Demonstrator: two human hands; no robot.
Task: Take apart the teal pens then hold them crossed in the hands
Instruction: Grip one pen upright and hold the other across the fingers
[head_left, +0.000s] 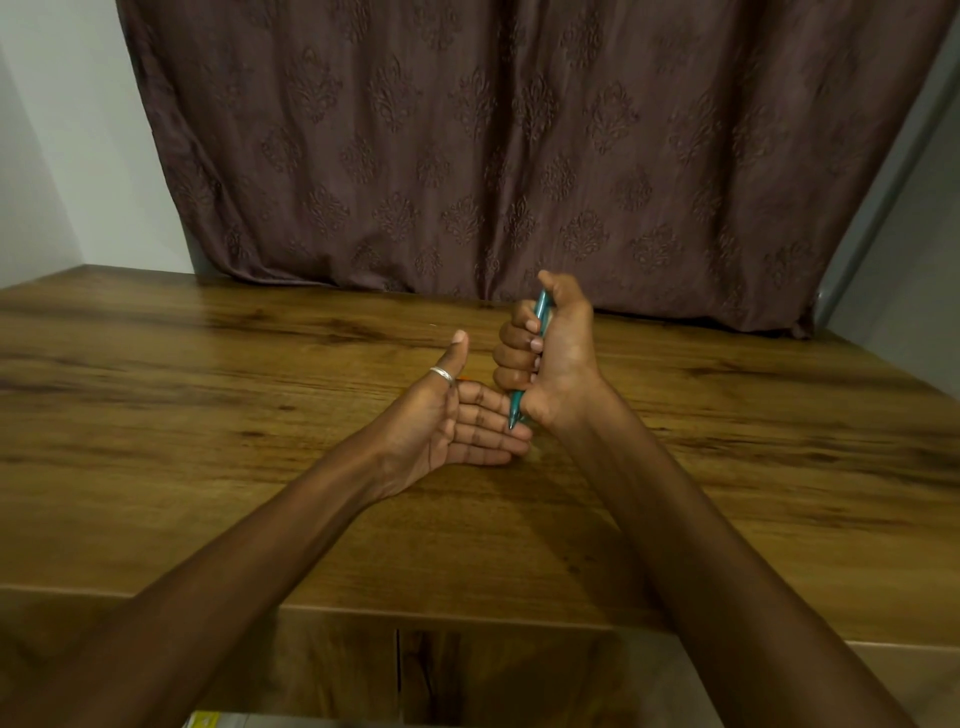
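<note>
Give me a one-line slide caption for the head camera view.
Right hand grips a teal pen upright, tip pointing down toward the open left hand, above a wooden table.

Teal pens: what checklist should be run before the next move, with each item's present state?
1. Right hand grips the pens firmly in a fist: ok.
2. Left hand open and free to take one: ok.
3. Lower tip points down at the left fingers: ok.
4. Two pens in the fist: cannot tell, only one teal shaft shows.
5. Pens taken apart: cannot tell.
6. Pens held crossed, one in each hand: not ok.
</note>
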